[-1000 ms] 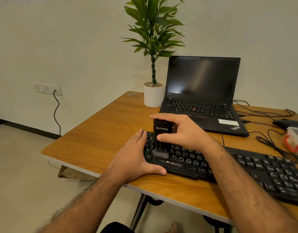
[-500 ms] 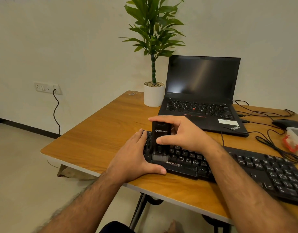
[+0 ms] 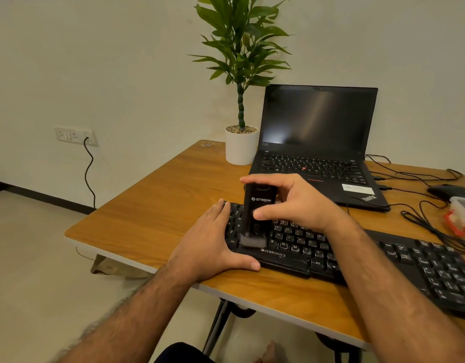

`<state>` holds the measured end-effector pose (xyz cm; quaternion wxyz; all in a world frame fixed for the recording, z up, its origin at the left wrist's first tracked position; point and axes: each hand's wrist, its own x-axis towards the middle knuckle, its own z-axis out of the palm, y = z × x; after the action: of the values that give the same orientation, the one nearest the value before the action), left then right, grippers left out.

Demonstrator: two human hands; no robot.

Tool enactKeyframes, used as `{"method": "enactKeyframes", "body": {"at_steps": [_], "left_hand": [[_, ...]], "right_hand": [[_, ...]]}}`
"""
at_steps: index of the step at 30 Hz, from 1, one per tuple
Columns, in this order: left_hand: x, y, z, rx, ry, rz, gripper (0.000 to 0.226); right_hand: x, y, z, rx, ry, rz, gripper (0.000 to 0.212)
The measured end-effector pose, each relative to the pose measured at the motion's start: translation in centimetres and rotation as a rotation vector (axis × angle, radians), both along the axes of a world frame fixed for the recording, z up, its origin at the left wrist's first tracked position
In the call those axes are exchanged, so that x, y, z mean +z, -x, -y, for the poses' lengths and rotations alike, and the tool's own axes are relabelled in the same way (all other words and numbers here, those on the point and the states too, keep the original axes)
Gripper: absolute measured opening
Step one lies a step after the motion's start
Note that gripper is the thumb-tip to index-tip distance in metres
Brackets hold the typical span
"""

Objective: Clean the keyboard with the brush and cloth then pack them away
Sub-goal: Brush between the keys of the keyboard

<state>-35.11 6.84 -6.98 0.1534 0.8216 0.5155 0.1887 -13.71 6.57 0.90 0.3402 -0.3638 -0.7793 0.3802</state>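
Two hands at keyboard (image 3: 357, 255), tabletop's near edge: R hand (image 3: 294, 203) grip clamped on brush (image 3: 257, 210), bristles on keys; L hand (image 3: 213, 242) flat, fingers apart, bracing kbd's left end.

wall (image 3: 121, 61): plain cream | floor (image 3: 29, 258): pale | table (image 3: 160, 205): wood top | socket (image 3: 75, 136): cord plugged
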Motion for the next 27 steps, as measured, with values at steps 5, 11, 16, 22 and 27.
{"method": "enactKeyframes", "body": {"at_steps": [5, 11, 16, 22, 27], "left_hand": [[-0.1, 0.0, -0.4, -0.061, -0.023, 0.095, 0.131], [-0.4, 0.3, -0.6, -0.045, -0.021, 0.064, 0.141], [0.1, 0.1, 0.0, -0.029, 0.015, 0.001, 0.149], [-0.2, 0.2, -0.4, -0.062, -0.002, 0.076, 0.141], [-0.2, 0.3, -0.4, -0.063, -0.020, 0.085, 0.137]], "right_hand": [[-0.8, 2.0, 0.2, 0.010, -0.030, -0.004, 0.056], [0.6, 0.9, 0.3, 0.128, 0.055, 0.142, 0.055], [0.4, -0.2, 0.1, -0.032, -0.013, -0.016, 0.056], [-0.7, 1.9, 0.0, -0.026, -0.047, 0.027, 0.057], [0.4, 1.2, 0.2, 0.105, 0.039, 0.157, 0.056]]}}
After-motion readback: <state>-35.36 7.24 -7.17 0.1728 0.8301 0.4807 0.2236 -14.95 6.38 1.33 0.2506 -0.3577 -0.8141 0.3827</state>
